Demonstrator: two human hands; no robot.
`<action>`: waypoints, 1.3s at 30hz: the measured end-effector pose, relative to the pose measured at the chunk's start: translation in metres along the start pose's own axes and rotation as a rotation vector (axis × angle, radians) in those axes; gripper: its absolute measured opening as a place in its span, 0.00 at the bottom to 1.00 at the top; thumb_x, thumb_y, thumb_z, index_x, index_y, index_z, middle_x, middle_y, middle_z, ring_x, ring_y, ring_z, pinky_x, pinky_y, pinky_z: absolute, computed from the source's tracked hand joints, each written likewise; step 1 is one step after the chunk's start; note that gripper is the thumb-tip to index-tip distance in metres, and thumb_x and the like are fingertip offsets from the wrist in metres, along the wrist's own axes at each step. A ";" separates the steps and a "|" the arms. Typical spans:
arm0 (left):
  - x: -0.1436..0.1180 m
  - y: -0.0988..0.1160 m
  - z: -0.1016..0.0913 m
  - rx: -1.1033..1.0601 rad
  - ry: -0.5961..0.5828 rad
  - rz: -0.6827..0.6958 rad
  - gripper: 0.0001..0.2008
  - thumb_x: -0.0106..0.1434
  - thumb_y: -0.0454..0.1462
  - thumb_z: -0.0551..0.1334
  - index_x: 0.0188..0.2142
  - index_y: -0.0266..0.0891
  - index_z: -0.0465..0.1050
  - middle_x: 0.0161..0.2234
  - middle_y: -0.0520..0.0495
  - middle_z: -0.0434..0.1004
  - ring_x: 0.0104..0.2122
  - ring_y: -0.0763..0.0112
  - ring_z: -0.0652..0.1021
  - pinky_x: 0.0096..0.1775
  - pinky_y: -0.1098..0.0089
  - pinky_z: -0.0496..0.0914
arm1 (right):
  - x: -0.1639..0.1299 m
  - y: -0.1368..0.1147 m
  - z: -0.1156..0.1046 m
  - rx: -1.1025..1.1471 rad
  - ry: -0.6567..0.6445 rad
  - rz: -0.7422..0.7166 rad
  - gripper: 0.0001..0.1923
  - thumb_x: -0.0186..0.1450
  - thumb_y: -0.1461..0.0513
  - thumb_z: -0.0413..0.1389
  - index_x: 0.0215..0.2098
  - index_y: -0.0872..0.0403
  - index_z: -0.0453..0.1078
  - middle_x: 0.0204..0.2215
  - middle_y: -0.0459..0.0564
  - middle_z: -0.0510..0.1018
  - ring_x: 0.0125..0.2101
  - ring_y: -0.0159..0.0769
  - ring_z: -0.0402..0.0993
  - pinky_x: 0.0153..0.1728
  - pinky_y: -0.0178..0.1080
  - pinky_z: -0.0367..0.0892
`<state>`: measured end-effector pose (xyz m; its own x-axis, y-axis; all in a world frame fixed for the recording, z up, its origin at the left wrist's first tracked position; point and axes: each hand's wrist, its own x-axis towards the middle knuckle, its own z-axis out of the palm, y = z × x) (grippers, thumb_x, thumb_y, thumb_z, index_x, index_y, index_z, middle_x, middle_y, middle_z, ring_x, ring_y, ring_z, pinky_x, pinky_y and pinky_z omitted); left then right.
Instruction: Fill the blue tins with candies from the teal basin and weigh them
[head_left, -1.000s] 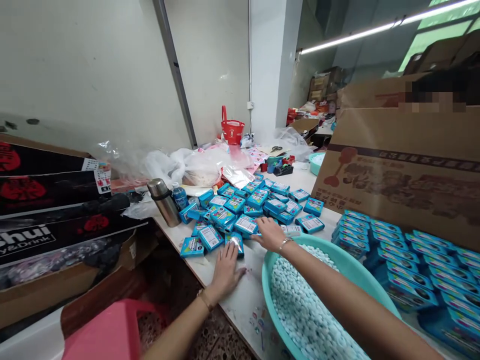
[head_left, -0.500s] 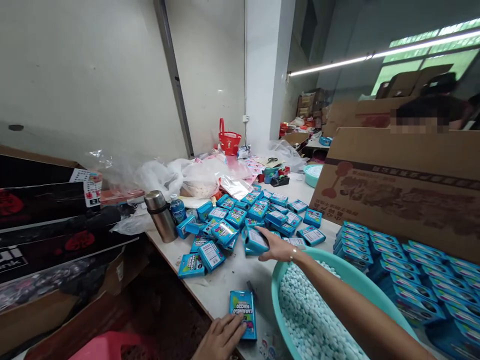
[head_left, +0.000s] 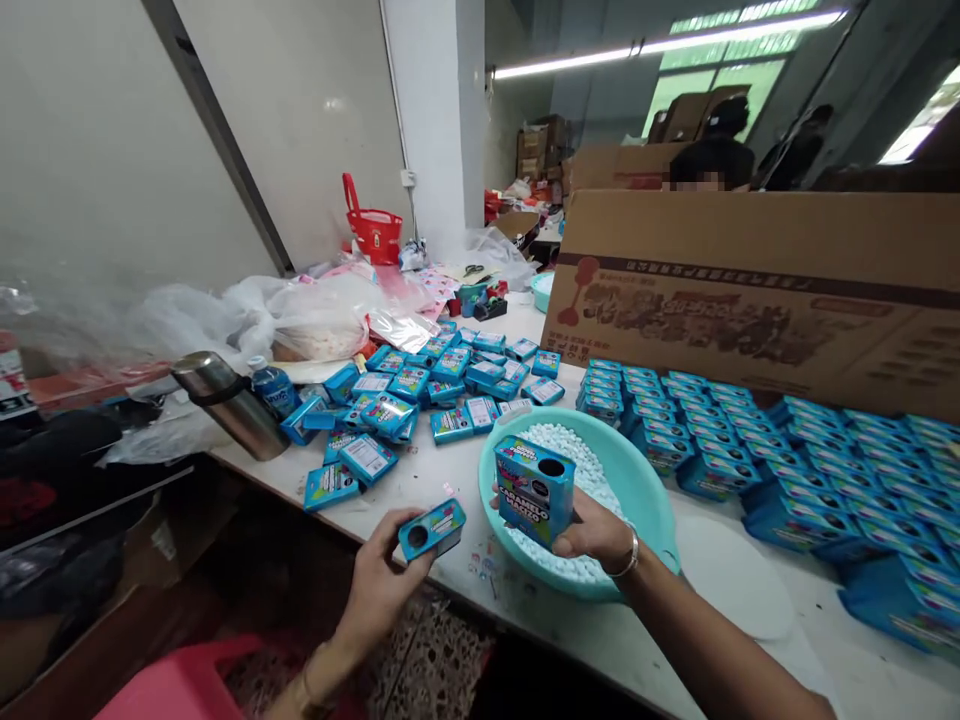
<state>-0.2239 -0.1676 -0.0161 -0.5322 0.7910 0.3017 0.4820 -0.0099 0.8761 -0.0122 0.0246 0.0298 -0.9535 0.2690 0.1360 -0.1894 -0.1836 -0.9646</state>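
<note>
Gripping a blue tin [head_left: 534, 498] over the turquoise basin [head_left: 641, 490] in the partly closed right hand [head_left: 596, 528], pinching a second tin [head_left: 433, 532] left of the basin in the half-curled left hand [head_left: 379, 578], with loose tins [head_left: 409, 385] heaped to the basin's far left, rowed tins [head_left: 716, 472] to its right

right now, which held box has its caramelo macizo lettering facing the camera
The blue box in the right hand, seen against the turquoise tub: its lettered front shows. The other box, in the left hand, shows mainly its top.
</note>
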 end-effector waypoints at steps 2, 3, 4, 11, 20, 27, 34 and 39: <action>0.006 0.038 0.002 -0.157 -0.091 -0.081 0.17 0.50 0.41 0.69 0.41 0.40 0.78 0.33 0.48 0.81 0.32 0.62 0.81 0.35 0.67 0.76 | -0.014 0.011 0.008 0.080 0.038 0.007 0.51 0.46 0.42 0.69 0.62 0.53 0.64 0.54 0.62 0.73 0.54 0.54 0.71 0.56 0.56 0.63; 0.007 0.053 0.003 -0.211 -0.123 -0.089 0.18 0.49 0.40 0.70 0.41 0.40 0.78 0.32 0.48 0.81 0.31 0.63 0.80 0.34 0.68 0.76 | -0.022 0.016 0.011 0.095 0.066 0.000 0.51 0.47 0.41 0.69 0.62 0.53 0.64 0.54 0.62 0.74 0.54 0.55 0.71 0.56 0.56 0.63; 0.007 0.065 0.005 -0.249 -0.143 -0.080 0.19 0.47 0.39 0.71 0.41 0.40 0.78 0.32 0.48 0.80 0.31 0.63 0.79 0.33 0.69 0.75 | -0.031 0.022 0.013 0.094 0.101 -0.015 0.50 0.47 0.41 0.68 0.62 0.53 0.64 0.53 0.62 0.74 0.54 0.55 0.71 0.56 0.56 0.63; -0.013 0.092 0.068 -0.333 0.033 -0.075 0.20 0.54 0.43 0.71 0.45 0.40 0.77 0.42 0.44 0.79 0.45 0.57 0.79 0.47 0.63 0.74 | -0.088 0.048 0.038 -0.188 0.521 -0.099 0.58 0.46 0.43 0.70 0.68 0.50 0.52 0.61 0.62 0.67 0.61 0.58 0.64 0.62 0.59 0.56; -0.038 0.119 0.159 -0.743 -0.244 -0.133 0.40 0.65 0.55 0.56 0.71 0.53 0.42 0.68 0.45 0.60 0.63 0.51 0.68 0.60 0.53 0.68 | -0.112 0.033 0.032 -0.291 0.796 -0.182 0.60 0.50 0.49 0.70 0.72 0.43 0.42 0.69 0.55 0.55 0.67 0.53 0.52 0.65 0.55 0.50; -0.020 0.112 0.155 -0.730 -0.370 -0.154 0.51 0.51 0.62 0.66 0.68 0.46 0.54 0.62 0.38 0.69 0.59 0.43 0.73 0.54 0.52 0.73 | -0.120 0.013 0.007 -0.021 0.599 -0.260 0.63 0.45 0.49 0.73 0.71 0.44 0.46 0.65 0.54 0.63 0.64 0.53 0.59 0.64 0.55 0.52; 0.041 0.110 0.117 -0.623 -0.524 -0.188 0.49 0.24 0.56 0.79 0.48 0.37 0.77 0.38 0.35 0.82 0.46 0.37 0.79 0.43 0.49 0.77 | -0.072 0.004 0.003 0.068 0.312 -0.140 0.40 0.45 0.44 0.71 0.52 0.51 0.72 0.40 0.47 0.77 0.41 0.41 0.73 0.45 0.43 0.67; 0.042 0.079 0.102 -0.775 -0.381 -0.306 0.42 0.31 0.57 0.77 0.43 0.37 0.79 0.35 0.37 0.82 0.40 0.42 0.81 0.41 0.51 0.77 | -0.046 0.003 -0.002 -0.146 0.272 -0.089 0.30 0.54 0.39 0.63 0.40 0.54 0.73 0.31 0.44 0.73 0.32 0.34 0.67 0.37 0.38 0.65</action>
<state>-0.1372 -0.0727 0.0277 -0.2279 0.9736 -0.0091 -0.3171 -0.0653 0.9461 0.0319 0.0131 0.0202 -0.8336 0.5241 0.1746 -0.2146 -0.0160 -0.9766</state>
